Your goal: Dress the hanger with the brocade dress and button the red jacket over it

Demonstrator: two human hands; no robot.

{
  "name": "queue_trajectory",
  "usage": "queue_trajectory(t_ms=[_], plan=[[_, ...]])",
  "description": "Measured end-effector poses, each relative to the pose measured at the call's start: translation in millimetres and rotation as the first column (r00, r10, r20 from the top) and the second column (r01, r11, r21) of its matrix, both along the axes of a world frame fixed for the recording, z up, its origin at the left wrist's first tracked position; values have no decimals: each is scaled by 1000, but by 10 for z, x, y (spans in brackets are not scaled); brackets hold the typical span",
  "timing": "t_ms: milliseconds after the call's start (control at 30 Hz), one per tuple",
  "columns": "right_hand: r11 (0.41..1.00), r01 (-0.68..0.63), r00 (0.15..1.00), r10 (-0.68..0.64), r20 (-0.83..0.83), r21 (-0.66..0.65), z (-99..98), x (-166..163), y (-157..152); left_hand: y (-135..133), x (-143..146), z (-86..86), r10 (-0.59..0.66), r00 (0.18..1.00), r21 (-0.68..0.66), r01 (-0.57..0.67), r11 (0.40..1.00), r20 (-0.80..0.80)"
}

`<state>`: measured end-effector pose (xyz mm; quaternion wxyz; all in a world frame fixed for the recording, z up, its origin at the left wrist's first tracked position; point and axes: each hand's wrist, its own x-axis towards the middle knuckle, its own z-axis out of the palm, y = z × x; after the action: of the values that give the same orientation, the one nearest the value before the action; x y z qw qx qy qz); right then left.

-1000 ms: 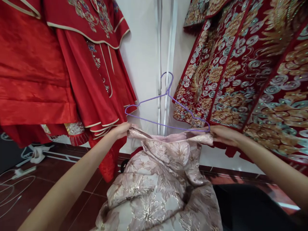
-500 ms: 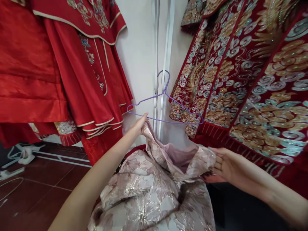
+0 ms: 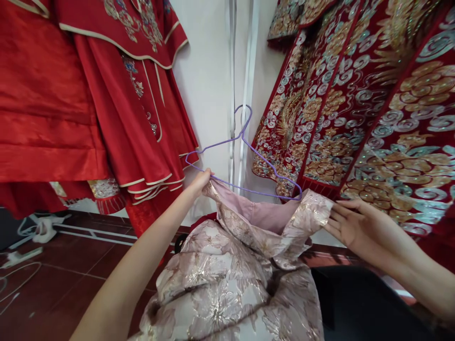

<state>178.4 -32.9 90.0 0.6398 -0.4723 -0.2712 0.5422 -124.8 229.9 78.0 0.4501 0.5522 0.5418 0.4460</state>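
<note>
Pinching the top edge of the pink dress point(image 3: 227, 279) between thumb and fingers, the left hand point(image 3: 201, 182) holds the cloth up against the lower bar of a purple wire hanger point(image 3: 243, 137). The right hand point(image 3: 359, 227) is flat and spread, its fingertips point(image 3: 334, 221) just touching the dress's other upper corner, which sits under the hanger's right tip. It grips nothing. The rest of the dress hangs down in folds between the two forearms, low in the middle of the view.

Space around the hanger is tight. Red satin clothes point(image 3: 106, 94) with cream piping hang close on the left, their hems near the left hand. On the right a red robe point(image 3: 373, 118), thick with gold and silver embroidery, slants down just behind the hanger's right end and above the right hand. Between them is a strip of white wall point(image 3: 209, 85) with two white straps point(image 3: 232, 71) running down it behind the hook. Below lie a dark red tiled floor point(image 3: 71, 265) and white cables point(image 3: 21, 255) at far left.
</note>
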Motion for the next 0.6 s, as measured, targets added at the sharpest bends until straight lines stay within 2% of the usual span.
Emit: queue_trajectory(t_ms=[100, 200, 300, 367, 433, 500, 533, 600], plan=[[997, 12, 996, -18, 84, 72, 79, 6, 84, -40, 3, 18, -30, 999, -16, 31, 999, 23], [989, 17, 967, -53, 247, 145, 227, 37, 252, -110, 19, 33, -11, 1000, -37, 11, 999, 0], [970, -19, 846, -114, 521, 243, 475, 22, 446, -227, 76, 16, -50, 999, -118, 48, 992, -17], [951, -60, 653, -194, 733, 305, 655, -20, 564, -324, 142, -12, -130, 991, -203, 129, 971, 10], [932, -122, 365, -277, 889, 340, 790, -61, 670, -412, 213, -47, -200, 978, -265, 208, 942, 55], [929, -146, 55, -336, 940, 341, 847, -80, 759, -473, 270, -79, -243, 965, -315, 261, 912, 95], [937, -138, -73, -332, 940, 320, 844, -79, 796, -493, 291, -89, -253, 962, -343, 274, 898, 105], [966, -97, -240, -258, 936, 241, 793, -56, 851, -514, 314, -90, -252, 962, -390, 273, 879, 104]])
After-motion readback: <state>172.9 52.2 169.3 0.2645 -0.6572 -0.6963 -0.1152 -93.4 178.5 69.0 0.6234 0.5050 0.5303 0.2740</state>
